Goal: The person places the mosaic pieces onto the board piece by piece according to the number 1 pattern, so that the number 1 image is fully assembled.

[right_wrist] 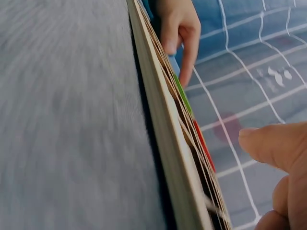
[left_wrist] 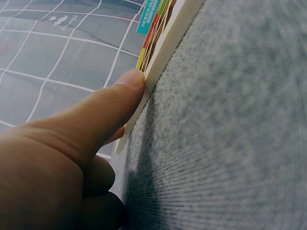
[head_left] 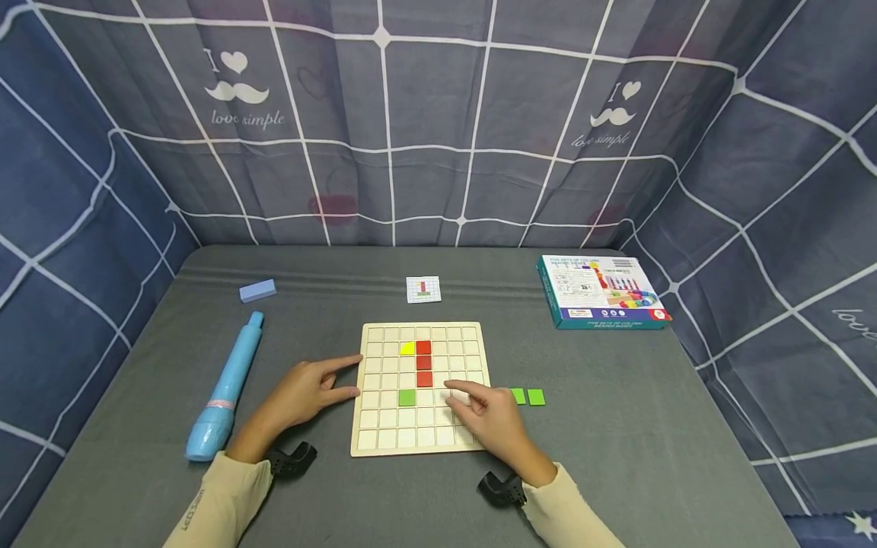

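Observation:
A pale wooden grid board (head_left: 384,440) lies on the grey table. Its cells hold a column of red square tiles (head_left: 424,363), a yellow tile (head_left: 407,348) left of the top red one, and a green tile (head_left: 407,398) lower left. My left hand (head_left: 301,396) touches the board's left edge with straight index finger and thumb; in the left wrist view the thumb (left_wrist: 120,96) meets the side. Over the board's right half is my right hand (head_left: 496,422), index finger and thumb apart, with nothing visible between them. Green tiles (head_left: 536,397) lie just beyond it.
A small pattern card (head_left: 423,290) lies behind the board. At the back right sits a game box (head_left: 606,293). On the left are a blue block (head_left: 257,291) and a long light-blue tube-shaped object (head_left: 229,388). Patterned curtains (head_left: 432,99) enclose the table.

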`<state>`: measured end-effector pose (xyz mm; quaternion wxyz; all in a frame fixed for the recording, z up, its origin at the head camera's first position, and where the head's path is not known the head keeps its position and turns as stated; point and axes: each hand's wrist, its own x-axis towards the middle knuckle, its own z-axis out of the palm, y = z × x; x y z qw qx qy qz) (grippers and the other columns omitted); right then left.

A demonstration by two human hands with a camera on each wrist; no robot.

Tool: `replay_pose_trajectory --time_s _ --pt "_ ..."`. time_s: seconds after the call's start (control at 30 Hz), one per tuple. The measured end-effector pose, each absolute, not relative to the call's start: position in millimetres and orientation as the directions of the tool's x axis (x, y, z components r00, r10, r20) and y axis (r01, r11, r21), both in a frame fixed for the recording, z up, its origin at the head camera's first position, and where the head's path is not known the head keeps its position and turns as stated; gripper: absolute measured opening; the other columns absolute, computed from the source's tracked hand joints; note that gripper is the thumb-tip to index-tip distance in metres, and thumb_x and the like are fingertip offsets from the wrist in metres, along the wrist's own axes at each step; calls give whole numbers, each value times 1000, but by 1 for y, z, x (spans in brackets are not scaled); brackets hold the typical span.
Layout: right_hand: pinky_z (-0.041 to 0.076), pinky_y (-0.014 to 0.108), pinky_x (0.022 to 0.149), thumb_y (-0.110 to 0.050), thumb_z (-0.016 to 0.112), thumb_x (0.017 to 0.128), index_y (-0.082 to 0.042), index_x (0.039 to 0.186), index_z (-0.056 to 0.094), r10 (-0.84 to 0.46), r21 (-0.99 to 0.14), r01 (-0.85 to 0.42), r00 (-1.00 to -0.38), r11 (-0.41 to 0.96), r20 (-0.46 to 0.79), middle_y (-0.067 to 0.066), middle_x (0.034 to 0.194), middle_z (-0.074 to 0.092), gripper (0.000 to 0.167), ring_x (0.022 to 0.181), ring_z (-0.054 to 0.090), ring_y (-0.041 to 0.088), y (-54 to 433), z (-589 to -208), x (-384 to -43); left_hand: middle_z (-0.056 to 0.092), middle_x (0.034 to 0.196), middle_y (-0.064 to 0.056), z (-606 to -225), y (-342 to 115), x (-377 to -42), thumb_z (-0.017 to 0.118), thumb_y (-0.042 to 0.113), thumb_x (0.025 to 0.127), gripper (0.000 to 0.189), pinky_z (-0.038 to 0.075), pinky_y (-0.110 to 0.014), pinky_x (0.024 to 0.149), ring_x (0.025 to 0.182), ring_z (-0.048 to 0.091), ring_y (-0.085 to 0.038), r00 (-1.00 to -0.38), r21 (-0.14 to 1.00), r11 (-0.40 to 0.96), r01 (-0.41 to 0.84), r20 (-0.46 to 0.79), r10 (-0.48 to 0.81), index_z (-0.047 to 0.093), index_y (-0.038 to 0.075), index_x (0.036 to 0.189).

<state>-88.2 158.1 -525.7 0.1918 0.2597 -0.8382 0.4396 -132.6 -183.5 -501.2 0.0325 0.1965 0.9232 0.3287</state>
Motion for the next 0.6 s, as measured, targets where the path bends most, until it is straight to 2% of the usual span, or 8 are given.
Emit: replay_pose_trajectory --time_s 0.4,0.6 --pt "20 15 48 -11 84 86 -13 111 79 -156 -682 -449 -881 577 447 -22 62 27 25 53 20 -7 185 -526 -77 35 57 14 -502 -185 -131 81 39 89 57 25 -23 47 49 27 -1 -925 624 709 328 58 376 66 17 139" --pt "18 15 46 -10 84 86 -14 112 79 -110 -677 -424 -883 602 456 -21 61 24 27 52 16 -7 198 -526 -71 35 56 14 -501 -184 -132 80 39 89 57 25 -22 47 49 26 -1 -923 620 710 333 59 381 66 17 139"
